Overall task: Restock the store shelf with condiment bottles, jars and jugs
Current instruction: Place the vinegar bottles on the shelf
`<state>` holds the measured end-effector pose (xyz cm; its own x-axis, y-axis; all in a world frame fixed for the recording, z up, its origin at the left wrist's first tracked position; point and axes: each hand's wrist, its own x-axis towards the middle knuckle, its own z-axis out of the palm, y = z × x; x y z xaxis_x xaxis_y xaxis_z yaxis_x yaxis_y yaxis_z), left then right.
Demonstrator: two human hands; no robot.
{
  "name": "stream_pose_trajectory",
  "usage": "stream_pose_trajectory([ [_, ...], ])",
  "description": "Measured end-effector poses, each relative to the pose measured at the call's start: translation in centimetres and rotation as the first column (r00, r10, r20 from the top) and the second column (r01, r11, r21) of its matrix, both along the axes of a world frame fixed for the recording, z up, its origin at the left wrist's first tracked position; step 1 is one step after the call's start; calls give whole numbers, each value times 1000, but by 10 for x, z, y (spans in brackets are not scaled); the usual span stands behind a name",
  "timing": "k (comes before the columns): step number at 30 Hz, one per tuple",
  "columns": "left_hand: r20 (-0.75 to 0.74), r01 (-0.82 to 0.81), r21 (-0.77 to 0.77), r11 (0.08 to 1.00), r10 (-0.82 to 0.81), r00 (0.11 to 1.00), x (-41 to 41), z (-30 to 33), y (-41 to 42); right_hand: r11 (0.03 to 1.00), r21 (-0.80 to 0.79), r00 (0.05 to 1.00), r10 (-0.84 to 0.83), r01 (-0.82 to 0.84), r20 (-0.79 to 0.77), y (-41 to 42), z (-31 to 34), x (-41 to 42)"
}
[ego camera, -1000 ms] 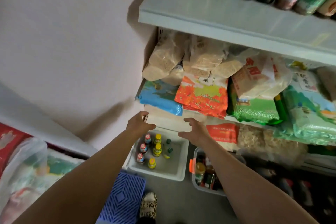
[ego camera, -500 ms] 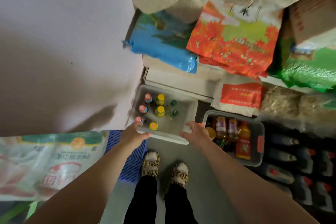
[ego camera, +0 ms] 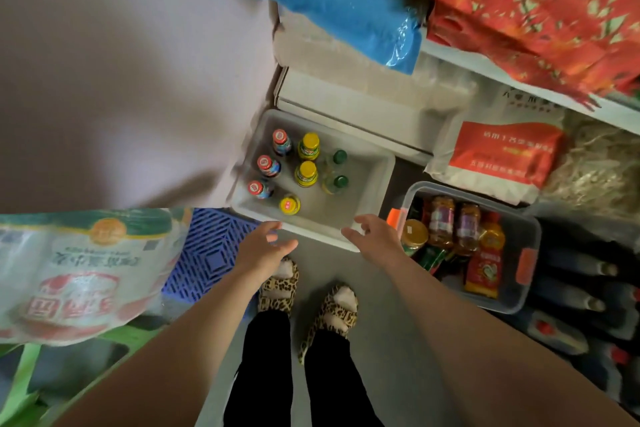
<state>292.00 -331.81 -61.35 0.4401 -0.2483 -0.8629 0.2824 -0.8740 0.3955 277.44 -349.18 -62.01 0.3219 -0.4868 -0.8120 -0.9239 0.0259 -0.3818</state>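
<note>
A white plastic bin (ego camera: 377,184) stands on the floor and holds several small condiment bottles: red-capped ones (ego camera: 268,165) on the left, yellow-capped ones (ego camera: 306,173) in the middle, green-capped ones (ego camera: 337,168) on the right. Both my hands hang just above its near rim with fingers spread, holding nothing. My left hand (ego camera: 261,250) is over the near left corner. My right hand (ego camera: 374,236) is over the near right corner. To the right, a clear bin with orange clips (ego camera: 526,260) holds jars and sauce bottles.
Rice bags, a blue one (ego camera: 332,7) and an orange one (ego camera: 540,10), overhang the shelf above the bins. A blue plastic crate (ego camera: 211,253) lies left of my feet. A large rice bag (ego camera: 79,270) sits at the left. Dark jugs (ego camera: 581,288) fill the lower right.
My view has tilted from the shelves down to the floor. Both hands have dropped from the shelf edge to the near rim of the white bin.
</note>
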Motion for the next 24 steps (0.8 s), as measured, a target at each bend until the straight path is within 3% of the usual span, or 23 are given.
stream_pose_trajectory([
  [7,80,79,-132,988,-69,994,-6,-53,-50,967,-13,965,-253,255,67,-22,-55,-9],
  [16,65,170,-262,950,-158,985,-6,-134,-102,932,16,924,-363,363,119,-27,-141,-13],
  [24,151,210,-386,898,-163,975,-2,-208,-118,855,115,789,-511,505,341,-23,-234,-8],
])
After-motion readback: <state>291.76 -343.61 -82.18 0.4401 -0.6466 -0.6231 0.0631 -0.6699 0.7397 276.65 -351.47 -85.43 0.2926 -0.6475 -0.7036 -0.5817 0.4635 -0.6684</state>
